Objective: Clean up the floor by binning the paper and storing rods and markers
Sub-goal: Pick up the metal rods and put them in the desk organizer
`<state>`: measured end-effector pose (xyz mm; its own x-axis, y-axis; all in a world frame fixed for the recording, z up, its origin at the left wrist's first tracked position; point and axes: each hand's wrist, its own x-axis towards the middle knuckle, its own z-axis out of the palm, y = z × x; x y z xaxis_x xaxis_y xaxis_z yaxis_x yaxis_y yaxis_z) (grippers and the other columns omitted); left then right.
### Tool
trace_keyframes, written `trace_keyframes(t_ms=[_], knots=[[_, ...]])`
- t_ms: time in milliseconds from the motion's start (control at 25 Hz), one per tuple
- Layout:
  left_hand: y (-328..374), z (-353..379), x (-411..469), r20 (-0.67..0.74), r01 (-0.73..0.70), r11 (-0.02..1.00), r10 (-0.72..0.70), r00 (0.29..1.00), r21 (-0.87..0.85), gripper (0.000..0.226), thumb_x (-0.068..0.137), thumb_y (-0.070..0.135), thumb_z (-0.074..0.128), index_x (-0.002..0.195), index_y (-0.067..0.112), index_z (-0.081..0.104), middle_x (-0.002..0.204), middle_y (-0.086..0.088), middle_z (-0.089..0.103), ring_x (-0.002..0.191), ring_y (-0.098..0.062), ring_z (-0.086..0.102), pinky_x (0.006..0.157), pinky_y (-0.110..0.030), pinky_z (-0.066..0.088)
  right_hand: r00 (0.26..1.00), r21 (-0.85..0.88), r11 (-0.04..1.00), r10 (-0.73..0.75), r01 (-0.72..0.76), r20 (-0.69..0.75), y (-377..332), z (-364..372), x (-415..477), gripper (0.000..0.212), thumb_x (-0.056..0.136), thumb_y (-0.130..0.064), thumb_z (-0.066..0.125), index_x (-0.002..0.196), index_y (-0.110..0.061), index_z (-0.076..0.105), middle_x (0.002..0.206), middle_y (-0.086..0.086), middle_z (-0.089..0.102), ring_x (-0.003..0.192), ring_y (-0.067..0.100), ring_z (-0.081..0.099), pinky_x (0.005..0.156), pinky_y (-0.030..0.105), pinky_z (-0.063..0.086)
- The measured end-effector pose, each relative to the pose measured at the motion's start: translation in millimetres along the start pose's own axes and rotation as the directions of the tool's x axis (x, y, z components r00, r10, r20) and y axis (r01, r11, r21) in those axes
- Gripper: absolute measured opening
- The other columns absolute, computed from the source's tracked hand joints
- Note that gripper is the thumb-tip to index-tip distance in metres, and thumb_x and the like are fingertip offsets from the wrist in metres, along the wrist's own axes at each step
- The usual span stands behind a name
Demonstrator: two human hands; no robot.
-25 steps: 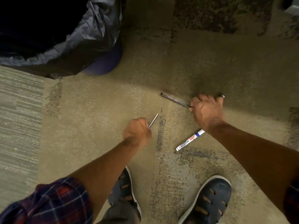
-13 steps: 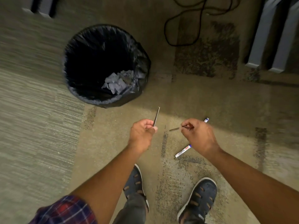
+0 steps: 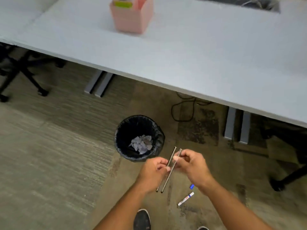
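Two thin metal rods (image 3: pixel 167 177) stand side by side above the carpet. My left hand (image 3: pixel 152 172) pinches the left one and my right hand (image 3: pixel 193 168) pinches the right one. A white marker (image 3: pixel 185 198) with a blue band lies on the carpet below my right wrist. A blue cap end of a second marker (image 3: pixel 192 186) peeks out beside that wrist. The black-lined bin (image 3: pixel 123 152) just beyond my hands holds crumpled paper (image 3: pixel 141 144). A pink holder box (image 3: pixel 132 17) stands on the grey desk (image 3: pixel 182 60).
Grey desk legs (image 3: pixel 99 83) and another pair (image 3: pixel 237 128) stand under the desk edge. A black cable (image 3: pixel 182 112) loops on the carpet. Chair bases sit at far left (image 3: pixel 21 73) and far right (image 3: pixel 289 176). My shoes (image 3: pixel 142 219) are at the bottom.
The view has risen from the floor, so the desk and pink box now show. My hands lifted a rod each and brought them together, parallel.
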<state>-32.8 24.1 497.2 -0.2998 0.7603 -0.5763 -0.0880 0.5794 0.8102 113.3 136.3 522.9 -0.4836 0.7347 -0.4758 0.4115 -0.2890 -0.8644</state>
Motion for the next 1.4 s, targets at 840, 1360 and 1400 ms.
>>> trace_keyframes(t_ms=[840, 1360, 1400], knots=[[272.8, -151.3, -77.2, -0.139, -0.224, 0.946, 0.26, 0.955, 0.235, 0.01, 0.085, 0.026, 0.082, 0.087, 0.035, 0.082, 0.085, 0.015, 0.082, 0.082, -0.001, 0.078, 0.082, -0.03, 0.065, 0.976, -0.203, 0.962, -0.203, 0.183, -0.079, -314.0, 52.6, -23.3, 0.021, 0.094, -0.023, 0.072, 0.075, -0.017, 0.077, 0.075, 0.01, 0.076, 0.074, 0.027, 0.074, 0.074, 0.044, 0.065], [417.5, -210.0, 84.1, -0.263, -0.173, 0.905, 0.289, 0.92, 0.388, 0.008, 0.096, 0.019, 0.075, 0.102, 0.024, 0.077, 0.093, 0.009, 0.078, 0.081, -0.009, 0.079, 0.07, -0.018, 0.064, 0.949, -0.213, 0.927, -0.315, 0.31, 0.012, -432.2, 34.7, 161.5, 0.018, 0.093, -0.029, 0.073, 0.08, -0.019, 0.079, 0.074, 0.003, 0.075, 0.071, 0.021, 0.073, 0.076, 0.039, 0.064], [429.0, -214.0, 94.4, -0.252, -0.186, 0.902, 0.299, 0.921, 0.39, 0.008, 0.097, 0.019, 0.074, 0.103, 0.024, 0.076, 0.095, 0.009, 0.078, 0.082, -0.01, 0.079, 0.07, -0.017, 0.063, 0.945, -0.202, 0.926, -0.327, 0.318, -0.007, -441.3, 32.9, 171.7, 0.016, 0.095, -0.029, 0.072, 0.084, -0.021, 0.08, 0.077, -0.001, 0.076, 0.073, 0.018, 0.074, 0.078, 0.035, 0.065]])
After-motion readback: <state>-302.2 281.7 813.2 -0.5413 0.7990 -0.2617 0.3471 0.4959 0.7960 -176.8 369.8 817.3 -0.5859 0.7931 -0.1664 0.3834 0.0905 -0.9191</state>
